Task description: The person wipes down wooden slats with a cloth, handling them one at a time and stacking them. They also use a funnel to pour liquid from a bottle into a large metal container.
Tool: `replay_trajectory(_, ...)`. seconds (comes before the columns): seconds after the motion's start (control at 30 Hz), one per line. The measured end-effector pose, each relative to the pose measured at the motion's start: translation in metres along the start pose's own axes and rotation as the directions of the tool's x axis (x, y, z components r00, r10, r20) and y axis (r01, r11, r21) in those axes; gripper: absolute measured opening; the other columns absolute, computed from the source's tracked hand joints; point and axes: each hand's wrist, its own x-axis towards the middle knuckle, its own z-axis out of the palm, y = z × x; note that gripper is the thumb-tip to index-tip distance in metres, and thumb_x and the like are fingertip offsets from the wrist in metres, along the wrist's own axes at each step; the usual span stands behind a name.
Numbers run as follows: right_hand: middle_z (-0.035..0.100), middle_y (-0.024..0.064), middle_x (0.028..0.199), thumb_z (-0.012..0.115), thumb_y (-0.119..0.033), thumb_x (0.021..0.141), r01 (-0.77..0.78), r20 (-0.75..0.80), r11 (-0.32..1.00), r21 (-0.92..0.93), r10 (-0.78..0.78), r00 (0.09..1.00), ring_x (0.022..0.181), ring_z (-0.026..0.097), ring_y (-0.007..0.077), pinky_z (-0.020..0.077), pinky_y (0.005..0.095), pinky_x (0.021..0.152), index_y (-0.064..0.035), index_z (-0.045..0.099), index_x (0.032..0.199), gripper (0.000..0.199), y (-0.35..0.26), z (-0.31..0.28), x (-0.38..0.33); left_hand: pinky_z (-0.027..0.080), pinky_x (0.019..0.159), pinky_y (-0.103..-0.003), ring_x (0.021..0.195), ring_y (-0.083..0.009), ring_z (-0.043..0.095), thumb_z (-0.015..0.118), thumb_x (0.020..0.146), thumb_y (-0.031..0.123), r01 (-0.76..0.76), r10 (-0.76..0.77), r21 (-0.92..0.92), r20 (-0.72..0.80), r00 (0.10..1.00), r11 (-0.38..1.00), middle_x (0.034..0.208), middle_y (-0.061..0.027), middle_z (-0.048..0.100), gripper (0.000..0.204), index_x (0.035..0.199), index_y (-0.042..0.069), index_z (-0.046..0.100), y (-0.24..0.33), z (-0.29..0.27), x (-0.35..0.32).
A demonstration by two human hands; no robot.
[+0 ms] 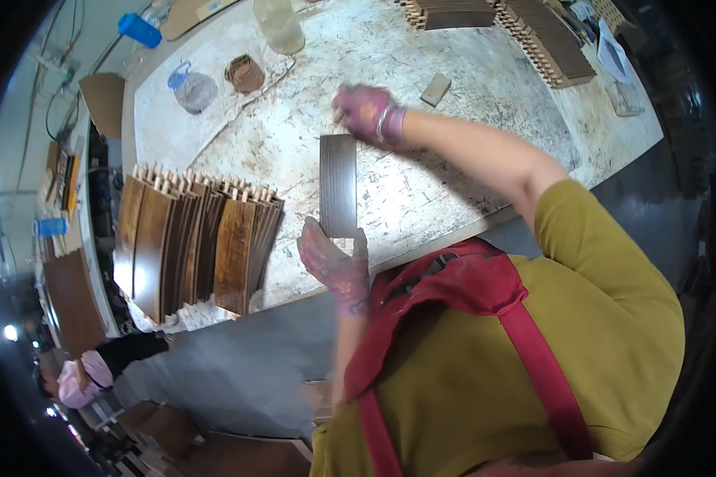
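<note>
A dark brown wooden board [338, 183] with fine grooves along one side lies on the worktable, its long side pointing away from me. My left hand [336, 266], in a pink patterned glove, grips its near end with thumb and fingers on either side. Just beyond the far end is my right hand [367, 114], gloved likewise, with fingers curled together. Whatever it may hold is hidden and slightly blurred. To the left stands a stack of similar brown boards [191, 246] with pale pegs along their far ends.
A small block [435, 90] rests right of my right hand. Toward the back are a clear jug [195, 91], a brown-stained cup [245, 73] and a cloudy plastic bottle [280, 28]. More pegged boards [545, 40] lie far right. Another person [87, 378] is at far left.
</note>
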Motion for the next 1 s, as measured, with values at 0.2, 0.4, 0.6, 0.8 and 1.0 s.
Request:
replay_trajectory(0.2,0.062,0.0159,0.094,0.054,-0.022,0.086,0.251,-0.052,0.955,-0.155,-0.262,0.964,0.091,0.063,0.0329,0.0523,0.0440,0.078,-0.0076,0.062,0.102,0.023,-0.023,-0.059,-0.032,0.035,0.101,-0.050,0.117,-0.0404,0.045,0.070,0.076,0.049,-0.007,0.007,0.016,-0.007,1.000,1.000,0.127,-0.0254,0.048,0.093,0.144,-0.002,0.033,-0.002,-0.001,0.002)
replay_trajectory(0.4,0.062,0.0113,0.106,0.052,-0.015,0.086,0.680,0.344,0.679,-0.278,-0.591,0.730,0.100,0.062,0.0247,0.0547,0.0412,0.079,-0.0081,0.059,0.109,0.025,-0.066,0.021,-0.095,0.032,0.107,-0.050,0.126,-0.0381,0.040,0.065,0.081,0.052,0.000,-0.001,0.049,0.012,1.000,0.999,0.135,-0.0206,0.046,0.085,0.141,-0.003,0.037,-0.004,0.001,-0.003)
replay_trajectory(0.6,0.062,0.0121,0.097,0.058,-0.015,0.087,0.206,0.083,0.962,-0.178,-0.194,0.977,0.087,0.063,0.0239,0.0540,0.0364,0.075,-0.0066,0.063,0.095,0.012,-0.012,-0.024,-0.015,0.031,0.108,-0.050,0.127,-0.0373,0.040,0.071,0.078,0.042,0.032,-0.032,0.008,0.000,1.000,0.999,0.136,-0.0198,0.046,0.080,0.138,-0.003,0.042,0.001,-0.002,-0.003)
replay_trajectory(0.8,0.061,0.0124,0.103,0.059,-0.015,0.083,0.293,0.056,0.936,-0.196,-0.288,0.956,0.101,0.061,0.0303,0.0512,0.0422,0.085,-0.0097,0.062,0.098,0.016,0.007,-0.013,-0.031,0.030,0.109,-0.049,0.127,-0.0381,0.039,0.070,0.079,0.043,0.042,-0.042,0.004,0.048,0.998,0.999,0.136,-0.0207,0.045,0.080,0.137,-0.004,0.041,0.007,-0.004,0.000)
replay_trajectory(1.0,0.064,0.0116,0.107,0.056,-0.022,0.089,0.117,0.050,0.991,-0.066,-0.114,0.992,0.093,0.065,0.0291,0.0524,0.0380,0.081,-0.0120,0.065,0.106,0.022,0.000,-0.046,-0.019,0.035,0.105,-0.047,0.116,-0.0388,0.048,0.066,0.083,0.048,-0.027,0.026,-0.014,-0.038,0.999,1.000,0.127,-0.0214,0.052,0.076,0.134,-0.005,0.045,0.000,-0.003,0.004)
